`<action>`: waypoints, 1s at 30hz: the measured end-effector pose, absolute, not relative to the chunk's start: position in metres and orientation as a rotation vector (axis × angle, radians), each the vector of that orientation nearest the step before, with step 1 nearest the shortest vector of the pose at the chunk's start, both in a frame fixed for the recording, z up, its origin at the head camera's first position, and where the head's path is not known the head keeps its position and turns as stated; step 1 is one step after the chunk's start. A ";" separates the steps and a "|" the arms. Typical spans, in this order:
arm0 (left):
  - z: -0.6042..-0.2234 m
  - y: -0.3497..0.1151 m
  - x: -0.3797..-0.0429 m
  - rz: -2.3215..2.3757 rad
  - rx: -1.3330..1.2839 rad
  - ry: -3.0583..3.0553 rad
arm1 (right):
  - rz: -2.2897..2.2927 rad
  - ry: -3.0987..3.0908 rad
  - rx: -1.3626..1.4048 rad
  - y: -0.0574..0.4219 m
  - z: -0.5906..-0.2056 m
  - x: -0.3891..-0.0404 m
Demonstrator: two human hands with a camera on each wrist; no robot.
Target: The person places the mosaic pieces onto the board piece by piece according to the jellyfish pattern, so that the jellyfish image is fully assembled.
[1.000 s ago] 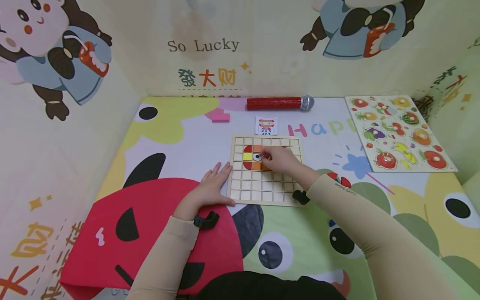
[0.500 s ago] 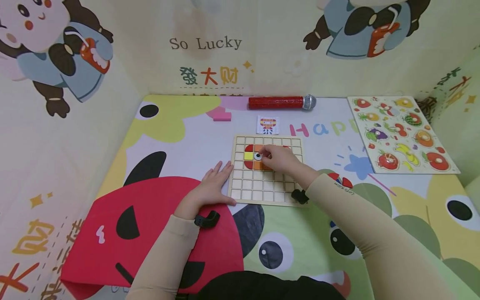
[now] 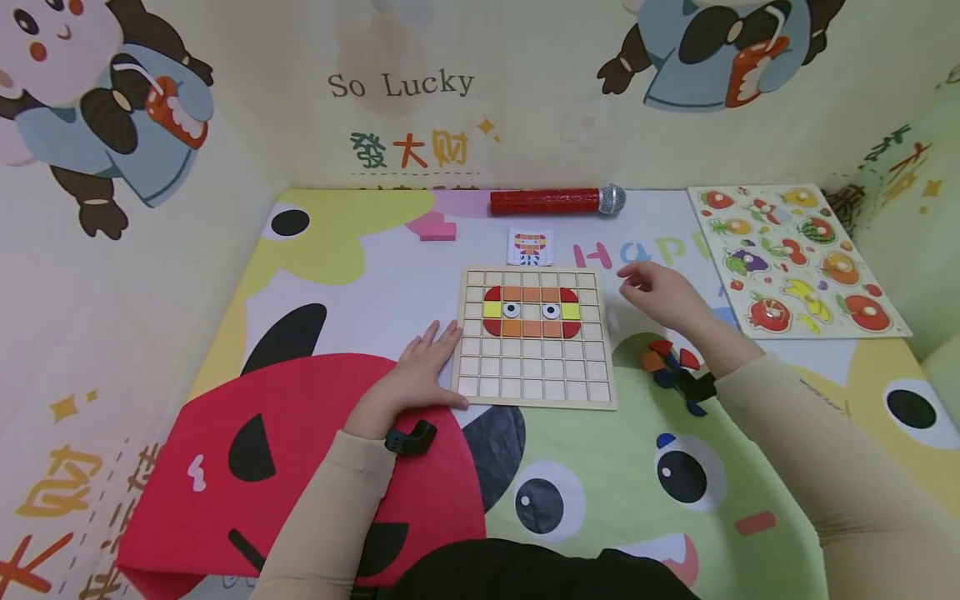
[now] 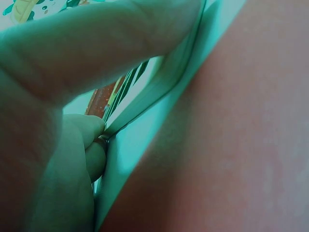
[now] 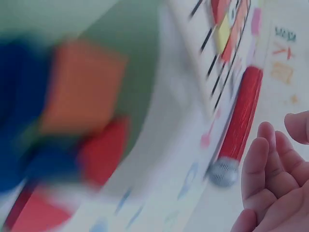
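Observation:
A wooden grid board (image 3: 532, 367) lies flat on the table in the head view. In its upper rows sits a face-like band of red, orange and yellow tiles (image 3: 530, 293) with two eye tiles (image 3: 551, 311). My left hand (image 3: 416, 371) rests with spread fingers against the board's left edge; the left wrist view shows the thumb along that edge (image 4: 145, 99). Off the board's right side hovers my right hand (image 3: 663, 296), fingers loosely bent and holding nothing visible. Below it lies a pile of loose red, orange and blue pieces (image 3: 660, 358), blurred in the right wrist view.
Behind the board lies a small picture card (image 3: 530, 247), with a red microphone (image 3: 543, 202) farther back. A pink block (image 3: 438, 232) sits to the card's left. At the back right is a fruit-picture board (image 3: 802, 258). Walls enclose the table's back and sides.
My right hand has left the left eye tile and moved right, off the board, uncovering the tile band and the loose pieces. The left hand stays at the board's edge.

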State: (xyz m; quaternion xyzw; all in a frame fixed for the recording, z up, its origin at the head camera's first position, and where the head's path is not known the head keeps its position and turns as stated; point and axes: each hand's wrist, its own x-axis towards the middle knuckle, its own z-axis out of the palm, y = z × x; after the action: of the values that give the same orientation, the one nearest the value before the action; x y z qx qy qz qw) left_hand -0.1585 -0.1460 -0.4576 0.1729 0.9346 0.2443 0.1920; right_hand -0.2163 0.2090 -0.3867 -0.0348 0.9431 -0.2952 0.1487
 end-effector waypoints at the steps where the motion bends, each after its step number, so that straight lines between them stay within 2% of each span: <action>1: -0.458 -0.146 -0.158 0.688 0.484 2.623 | -0.843 2.711 -0.093 0.218 -0.385 -0.213; 11: -0.460 -0.149 -0.158 0.685 0.491 2.615 | -0.822 2.677 -0.035 0.273 -0.396 -0.177; 18: -0.460 -0.148 -0.158 0.685 0.512 2.620 | -0.836 2.672 -0.026 0.280 -0.411 -0.162; 30: -0.459 -0.147 -0.159 0.676 0.515 2.618 | -0.852 2.636 -0.079 0.279 -0.427 -0.157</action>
State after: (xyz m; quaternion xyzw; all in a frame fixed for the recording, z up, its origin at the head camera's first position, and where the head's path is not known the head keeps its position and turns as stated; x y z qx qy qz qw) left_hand -0.1588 -0.1472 -0.4595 0.1835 0.9332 0.2410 0.1935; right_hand -0.1573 0.2787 -0.4270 -0.0279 0.9350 -0.3021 0.1839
